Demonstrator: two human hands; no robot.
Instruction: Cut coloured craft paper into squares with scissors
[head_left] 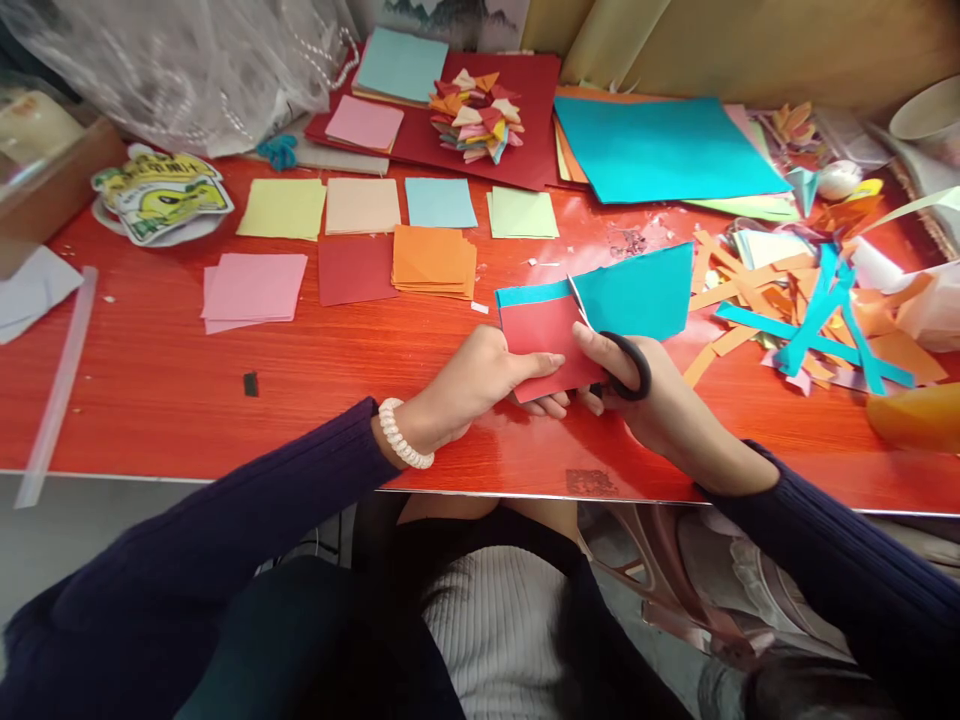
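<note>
My left hand (487,380) is closed on a red paper square (544,335) laid over a larger blue sheet (637,290), thumb on top and fingers beneath. A narrow blue strip shows above the red square's top edge. In my right hand (652,400) is a pair of black-handled scissors (634,365), fingers through the loops. Their blades sit at the right edge of the red square, in the blue sheet. The blue sheet extends to the right beyond the blades. Part of the scissors is hidden by my right hand.
Stacks of cut squares, including orange (433,262) and pink (255,288), lie to the left. Paper scraps (817,320) are heaped at right. Behind stand a folded-paper piece (478,117) and large blue sheets (667,150). A clear strip (60,380) overhangs the front edge.
</note>
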